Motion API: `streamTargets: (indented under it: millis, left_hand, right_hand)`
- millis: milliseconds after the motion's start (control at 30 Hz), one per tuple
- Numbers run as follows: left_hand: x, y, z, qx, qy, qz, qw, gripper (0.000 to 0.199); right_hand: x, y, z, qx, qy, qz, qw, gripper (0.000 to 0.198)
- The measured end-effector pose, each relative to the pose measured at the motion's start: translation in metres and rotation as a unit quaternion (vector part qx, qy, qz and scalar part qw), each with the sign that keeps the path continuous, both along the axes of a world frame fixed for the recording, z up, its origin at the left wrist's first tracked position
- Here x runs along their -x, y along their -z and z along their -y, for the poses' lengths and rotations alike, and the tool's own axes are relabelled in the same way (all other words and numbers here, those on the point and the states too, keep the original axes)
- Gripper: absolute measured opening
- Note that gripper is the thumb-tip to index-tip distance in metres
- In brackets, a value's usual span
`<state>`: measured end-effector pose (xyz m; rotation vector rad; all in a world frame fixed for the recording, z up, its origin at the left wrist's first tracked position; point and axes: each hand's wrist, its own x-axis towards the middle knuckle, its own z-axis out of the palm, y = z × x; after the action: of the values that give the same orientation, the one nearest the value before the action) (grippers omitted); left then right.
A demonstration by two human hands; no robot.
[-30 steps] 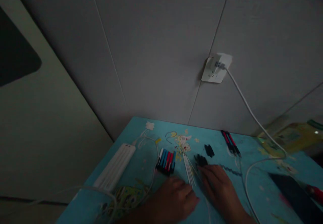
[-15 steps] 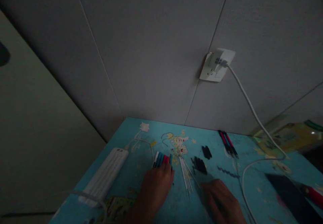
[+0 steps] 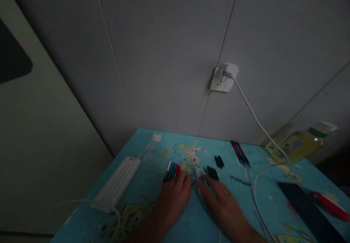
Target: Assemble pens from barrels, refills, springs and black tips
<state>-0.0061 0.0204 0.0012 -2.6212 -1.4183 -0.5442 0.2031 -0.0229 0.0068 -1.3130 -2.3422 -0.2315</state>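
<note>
Coloured tubes (image 3: pixel 172 170), white, blue and red with black ends, lie side by side near the middle of the pale blue tabletop (image 3: pixel 144 137). From where I stand, the person's left hand (image 3: pixel 176 195) is laid over the right-hand end of that row, palm down, fingers pointing toward the wall (image 3: pixel 164 71); I can't tell whether its grip is closed on a tube or merely resting. Just beside it, the right hand (image 3: pixel 221 201) reaches in over a bundle of thin white sticks (image 3: pixel 198 170), hiding their near ends. Its fingers are a little apart, but whether that grip pinches any stick I cannot make out. Several small black pieces (image 3: pixel 212 173) lie right by those fingers, with a couple more black bits (image 3: pixel 219 161) a little farther back. Some dark pens (image 3: pixel 240 153) with red and blue on them lie near the wall, and a twisted dark strip (image 3: pixel 240 180) sits nearer the person. Over to the right, a bottle of yellow liquid (image 3: pixel 299 146) leans over at a slant. A white power strip (image 3: pixel 117 182) lies along the left side.
</note>
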Motion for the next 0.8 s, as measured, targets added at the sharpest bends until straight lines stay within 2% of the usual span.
streamTargets:
  millis: [67, 133, 200, 333, 400, 467, 500, 567, 600, 700, 800]
  left_hand:
    - [0.001, 0.000, 0.000, -0.027, 0.015, 0.031, 0.999, 0.020]
    - [0.004, -0.003, 0.000, -0.043, 0.039, 0.083, 0.995, 0.019]
    - [0.008, -0.007, 0.001, -0.066, 0.080, 0.144, 0.984, 0.020]
    - [0.016, -0.013, 0.001, -0.122, 0.146, 0.243, 0.951, 0.033]
    - [0.018, -0.015, 0.000, -0.123, 0.146, 0.275, 0.942, 0.034]
    - [0.018, -0.016, -0.001, -0.107, 0.135, 0.303, 0.937, 0.032]
    - [0.018, -0.017, -0.002, -0.095, 0.128, 0.318, 0.935, 0.030]
    - [0.016, -0.018, -0.002, -0.059, 0.118, 0.341, 0.931, 0.027]
    - [0.015, -0.018, -0.002, -0.039, 0.114, 0.350, 0.929, 0.025]
    - [0.012, -0.018, -0.002, 0.014, 0.108, 0.356, 0.928, 0.022]
    - [0.013, -0.017, -0.005, 0.035, 0.095, 0.356, 0.929, 0.021]
  right_hand:
    - [0.010, -0.007, -0.010, -0.001, 0.004, 0.013, 1.000, 0.059]
    - [0.020, -0.012, -0.019, 0.017, -0.017, -0.013, 1.000, 0.051]
    - [0.032, -0.016, -0.024, 0.059, -0.046, -0.087, 0.993, 0.038]
    - [0.057, -0.021, -0.021, 0.133, -0.080, -0.260, 0.953, 0.026]
    - [0.060, -0.024, -0.024, 0.150, -0.100, -0.266, 0.947, 0.027]
    - [0.051, -0.027, -0.037, 0.163, -0.106, -0.219, 0.956, 0.027]
    - [0.044, -0.028, -0.049, 0.156, -0.096, -0.192, 0.964, 0.026]
    - [0.027, -0.030, -0.080, 0.139, 0.022, -0.160, 0.977, 0.030]
    - [0.019, -0.029, -0.097, 0.134, 0.054, -0.155, 0.977, 0.034]
    - [0.006, -0.027, -0.135, 0.139, 0.089, -0.141, 0.976, 0.038]
    - [0.001, -0.024, -0.133, 0.145, 0.096, -0.135, 0.975, 0.029]
